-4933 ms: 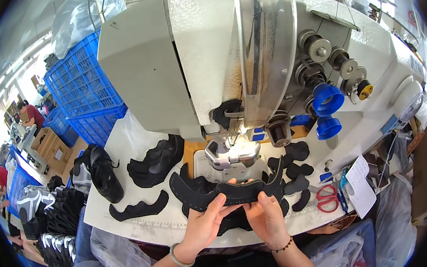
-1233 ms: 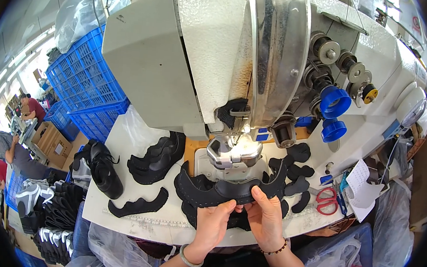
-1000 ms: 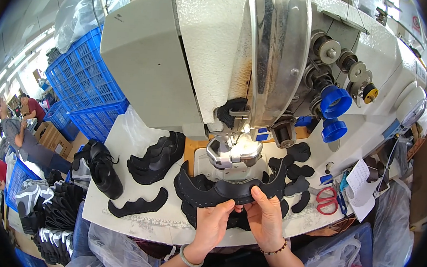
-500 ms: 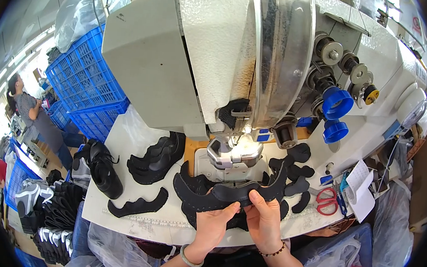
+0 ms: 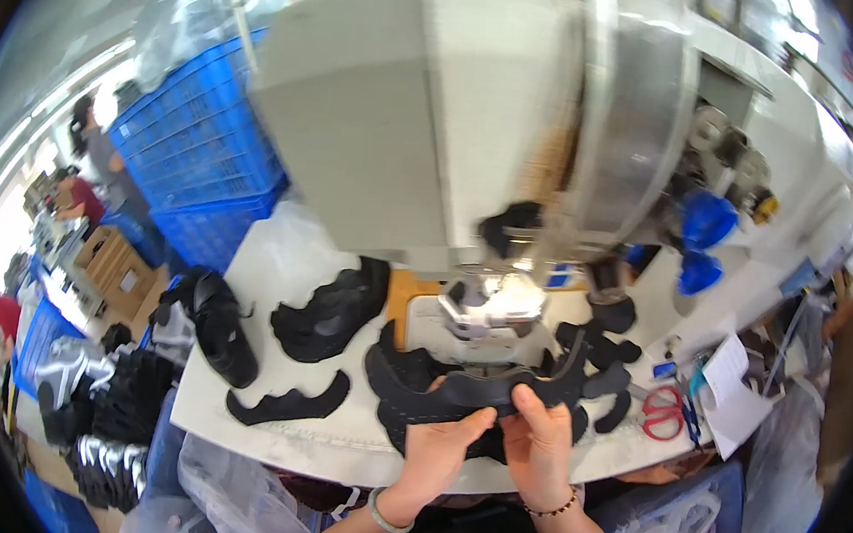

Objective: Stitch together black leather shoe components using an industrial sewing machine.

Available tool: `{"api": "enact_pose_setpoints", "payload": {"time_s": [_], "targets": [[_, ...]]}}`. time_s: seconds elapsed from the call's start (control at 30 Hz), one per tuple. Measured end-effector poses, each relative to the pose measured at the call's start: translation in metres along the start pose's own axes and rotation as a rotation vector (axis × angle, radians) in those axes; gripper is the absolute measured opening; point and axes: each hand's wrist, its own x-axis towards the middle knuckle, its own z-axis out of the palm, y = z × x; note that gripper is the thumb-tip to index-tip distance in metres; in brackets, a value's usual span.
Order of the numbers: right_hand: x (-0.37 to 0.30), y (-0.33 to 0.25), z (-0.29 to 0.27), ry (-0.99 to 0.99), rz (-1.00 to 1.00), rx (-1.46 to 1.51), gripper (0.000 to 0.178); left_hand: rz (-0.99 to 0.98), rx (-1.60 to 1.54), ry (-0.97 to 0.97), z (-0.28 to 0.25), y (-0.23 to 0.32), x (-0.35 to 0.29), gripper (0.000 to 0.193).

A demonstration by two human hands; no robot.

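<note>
I have one curved black piece [image 5: 447, 392] gripped in both hands, in front of the machine [image 5: 358, 121] on my side of its lit needle area [image 5: 492, 304] and apart from it. Its long axis runs left to right, across my body, and its two ends bend up and away from me, toward the machine. My right hand [image 5: 540, 441] presses its thumb on the piece just right of the middle; my left hand [image 5: 440, 456] pinches the near edge just left of that. Both thumbs show — the fingers under the piece are mostly hidden. My right thumb is slightly nearer the needle area than my left.

Counting around me: under the held piece lie more black pieces [image 5: 393, 428], too overlapped to number. To the left there is one stack [image 5: 331, 309], its layers too blurred to count, one loose curved piece [image 5: 291, 402] nearer me, and one black shoe [image 5: 224, 329] beyond that. To the right I make out at least four small pieces [image 5: 606, 383], then one pair of red-handled scissors [image 5: 663, 412]. Two blue crates [image 5: 196, 138] stand stacked at far left.
</note>
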Motion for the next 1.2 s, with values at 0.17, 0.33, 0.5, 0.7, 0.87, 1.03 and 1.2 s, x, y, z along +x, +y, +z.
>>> {"api": "enact_pose_setpoints", "payload": {"time_s": [0.17,0.33,0.5,0.7,0.87,1.03,1.2], "targets": [[-0.003,0.001,-0.009,0.004,-0.116,0.018,0.021,-0.039,-0.122,-0.029,0.003,-0.003,0.002,0.022],[-0.012,0.006,-0.005,-0.025,-0.151,-0.102,0.019,-0.051,-0.082,-0.017,-0.010,0.007,-0.012,0.021],[-0.015,0.014,0.000,0.054,-0.056,-0.071,0.017,-0.005,-0.143,0.012,-0.023,0.011,-0.026,0.020],[-0.014,0.023,0.003,-0.157,-0.009,-0.464,0.014,0.111,0.130,0.476,-0.065,0.049,-0.045,0.019],[-0.015,0.028,0.011,-0.111,-0.230,-0.663,0.014,0.347,0.480,0.808,-0.149,0.095,-0.038,0.019],[-0.023,0.031,0.017,-0.292,-0.202,-0.674,0.009,0.182,0.927,0.966,-0.198,0.106,-0.042,0.029],[-0.019,0.030,0.020,-0.230,-0.278,-0.662,0.007,0.069,1.699,0.837,-0.144,0.104,-0.061,0.035]]}}
